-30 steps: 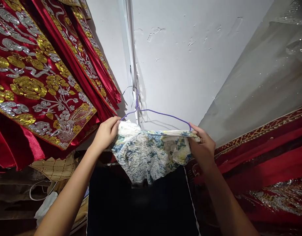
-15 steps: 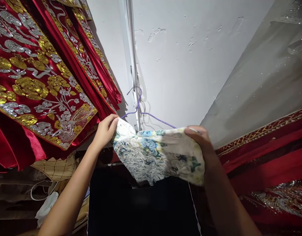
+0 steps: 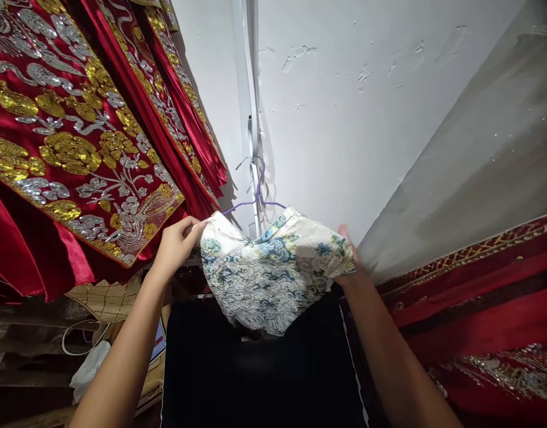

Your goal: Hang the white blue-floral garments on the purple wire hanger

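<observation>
A white blouse (image 3: 264, 279) with blue, green and yellow flowers hangs on a thin purple wire hanger (image 3: 260, 190). The hanger's hook is at a white upright rail against the wall. At the blouse's left shoulder, my left hand (image 3: 178, 241) pinches the cloth between thumb and fingers. My right hand (image 3: 350, 252) is at the right sleeve, mostly behind or inside it; a blurred fingertip shows above the sleeve's edge, and the other fingers are hidden. The purple hanger arm shows on both sides of the neckline, its right end covered by the blouse.
Red garments (image 3: 77, 148) with gold and silver sequins hang close on the left. A sheer grey sparkling cloth (image 3: 470, 160) and red cloth (image 3: 487, 297) lie to the right. Below left are a white cable (image 3: 65, 342) and a lit screen (image 3: 159, 342). Black fabric (image 3: 260, 374) fills the bottom.
The blouse's right shoulder now sits over the hanger's right arm, and the neckline has become V-shaped. My right hand has moved from the shoulder's edge to the sleeve. My left hand still pinches the cloth.
</observation>
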Demonstrator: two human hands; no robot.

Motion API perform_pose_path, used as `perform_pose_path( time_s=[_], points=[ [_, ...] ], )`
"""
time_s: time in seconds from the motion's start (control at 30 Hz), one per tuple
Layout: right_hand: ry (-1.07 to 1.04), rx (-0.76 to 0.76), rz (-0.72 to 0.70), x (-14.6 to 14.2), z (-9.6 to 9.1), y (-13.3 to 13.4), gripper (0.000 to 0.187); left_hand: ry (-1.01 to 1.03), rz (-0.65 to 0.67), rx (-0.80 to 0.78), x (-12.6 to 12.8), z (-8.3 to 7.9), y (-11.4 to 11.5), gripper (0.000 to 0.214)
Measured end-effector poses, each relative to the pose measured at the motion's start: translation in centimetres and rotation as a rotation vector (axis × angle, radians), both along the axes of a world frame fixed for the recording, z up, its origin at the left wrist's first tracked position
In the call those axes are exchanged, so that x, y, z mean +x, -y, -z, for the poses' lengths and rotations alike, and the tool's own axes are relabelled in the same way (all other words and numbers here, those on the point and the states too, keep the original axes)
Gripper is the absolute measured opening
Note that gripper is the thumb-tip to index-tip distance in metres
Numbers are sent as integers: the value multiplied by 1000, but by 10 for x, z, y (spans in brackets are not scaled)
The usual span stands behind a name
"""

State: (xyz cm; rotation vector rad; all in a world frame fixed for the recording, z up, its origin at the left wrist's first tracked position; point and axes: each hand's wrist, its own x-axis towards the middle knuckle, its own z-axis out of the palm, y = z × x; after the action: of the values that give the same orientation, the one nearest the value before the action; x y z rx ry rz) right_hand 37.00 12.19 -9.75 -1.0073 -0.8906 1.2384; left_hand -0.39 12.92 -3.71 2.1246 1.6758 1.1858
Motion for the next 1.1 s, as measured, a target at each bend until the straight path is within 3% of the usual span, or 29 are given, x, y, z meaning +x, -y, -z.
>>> perform_pose_path(
  time_s=[0.07, 0.13, 0.3, 0.43, 0.47, 0.53, 0.63, 0.73, 0.8, 0.83, 0.9, 0.97, 1.0, 1.03, 1.1],
  points=[
    [-7, -71, -106, 15, -9, 7, 51, 29, -36, -10, -8, 8, 0, 33],
    [38, -82, -121, 25, -22, 13, 42, 74, -63, 28, -8, 12, -2, 31],
    [38, 80, 251, 38, -55, 23, 25, 148, -119, 331, 16, -2, 3, 29],
    [34, 210, 443, 45, -56, 51, 15, 181, -100, 507, 40, -19, 29, 25],
    [55, 216, 442, 42, -53, 63, 15, 216, -54, 463, 46, -21, 38, 24],
    [161, 217, 312, 26, -47, 90, 18, 332, 108, 230, 60, -23, 56, 30],
    [480, 379, -162, -15, -42, 123, 18, 639, 332, -252, 79, -19, 81, 44],
    [642, 592, -512, -52, -40, 131, 35, 1008, 381, -530, 86, -17, 101, 49],
    [631, 653, -643, -63, -37, 121, 44, 1085, 411, -642, 79, -18, 115, 50],
    [633, 657, -622, -64, -34, 113, 43, 1038, 436, -696, 73, -20, 123, 50],
    [686, 617, -406, -59, -26, 92, 39, 816, 467, -806, 58, -25, 140, 53],
    [768, 547, -160, -53, -19, 72, 50, 548, 418, -864, 43, -31, 158, 52],
    [804, 517, -107, -50, -17, 64, 55, 434, 364, -843, 36, -34, 165, 49],
    [829, 494, -117, -48, -15, 57, 53, 341, 299, -787, 29, -36, 170, 46],
    [831, 438, -278, -43, -16, 48, 33, 184, 203, -617, 16, -41, 169, 41]
  ],
)
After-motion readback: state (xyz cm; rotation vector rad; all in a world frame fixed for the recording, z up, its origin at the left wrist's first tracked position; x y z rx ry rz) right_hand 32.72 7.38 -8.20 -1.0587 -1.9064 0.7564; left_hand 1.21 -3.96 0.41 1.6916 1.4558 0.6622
